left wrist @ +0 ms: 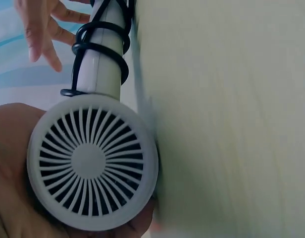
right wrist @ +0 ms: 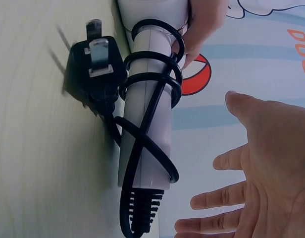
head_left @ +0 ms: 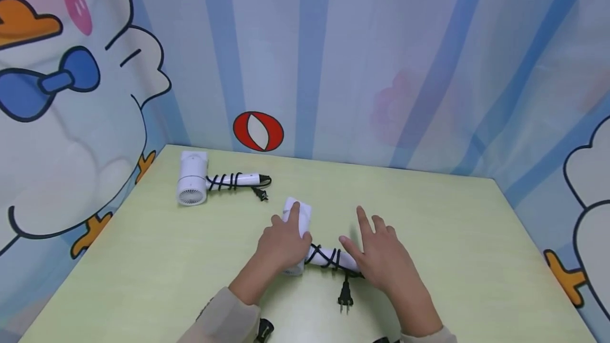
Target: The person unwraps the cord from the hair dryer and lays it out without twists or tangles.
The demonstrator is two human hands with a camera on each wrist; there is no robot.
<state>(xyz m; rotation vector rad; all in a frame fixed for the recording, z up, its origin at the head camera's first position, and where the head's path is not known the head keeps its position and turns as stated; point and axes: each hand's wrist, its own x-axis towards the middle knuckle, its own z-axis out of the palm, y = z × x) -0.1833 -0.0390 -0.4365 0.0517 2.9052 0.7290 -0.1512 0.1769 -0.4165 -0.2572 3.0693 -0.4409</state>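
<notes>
A white hair dryer (head_left: 296, 216) lies on the table, its handle (head_left: 345, 261) pointing right with black cord wound round it. My left hand (head_left: 284, 242) grips the dryer's barrel from above, fingers and thumb on either side. The left wrist view shows the round vented end (left wrist: 88, 161) against that hand's palm. Over the handle's end is my right hand (head_left: 388, 258), fingers spread, holding nothing; the right wrist view shows a gap between this hand (right wrist: 271, 168) and the handle (right wrist: 147, 114). The two-pin plug (head_left: 345, 295) hangs off the near side of the handle.
A second white hair dryer (head_left: 193, 179) with a cord-wrapped handle lies at the back left of the pale table (head_left: 429, 216). Behind and beside the table hangs a blue striped curtain (head_left: 352, 57) with cartoon ducks and a red ball print.
</notes>
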